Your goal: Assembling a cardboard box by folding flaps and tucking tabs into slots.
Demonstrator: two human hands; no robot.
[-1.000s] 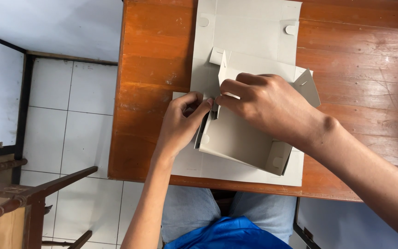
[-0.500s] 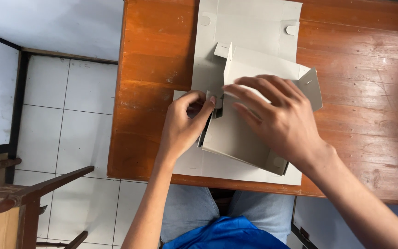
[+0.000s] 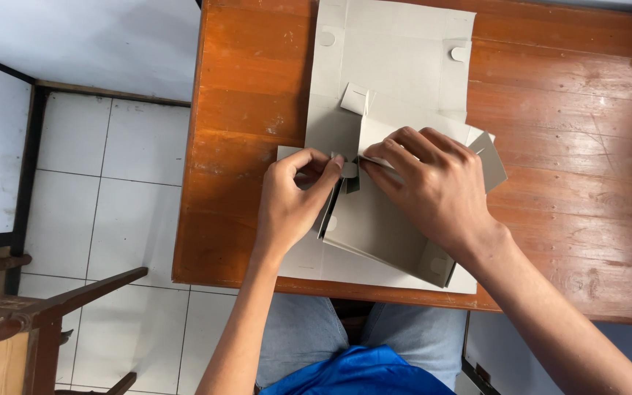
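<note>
One grey cardboard box blank [image 3: 393, 73] lies flat across the wooden surface [image 3: 572, 146], and one part-folded box [image 3: 382, 227] of the same grey card rests on its near half. Two hands work at the folded box's upper left corner. The left hand [image 3: 290, 205] is curled narrow, thumb and fingertips pinching a small tab [image 3: 347, 170] at that corner. The right hand [image 3: 433, 186] lies over the top of the folded box, fingers bent, their tips pressing a folded flap [image 3: 378, 135] just beside the tab; the two hands nearly touch there.

The flat blank reaches to the far edge of the surface and its near edge lies almost at the near edge, by the person's lap. Bare wood lies open to the right of the card, broad and well apart from the hands; a narrower strip is free on the left, ending at the surface's left edge above the white tiled floor [image 3: 111, 183]. A wooden chair [image 3: 31, 307] stands at the lower left.

The card is plain grey, unprinted. Two rounded cut-outs show in the blank's far corners, one left [image 3: 327, 38] and one right [image 3: 460, 53].
</note>
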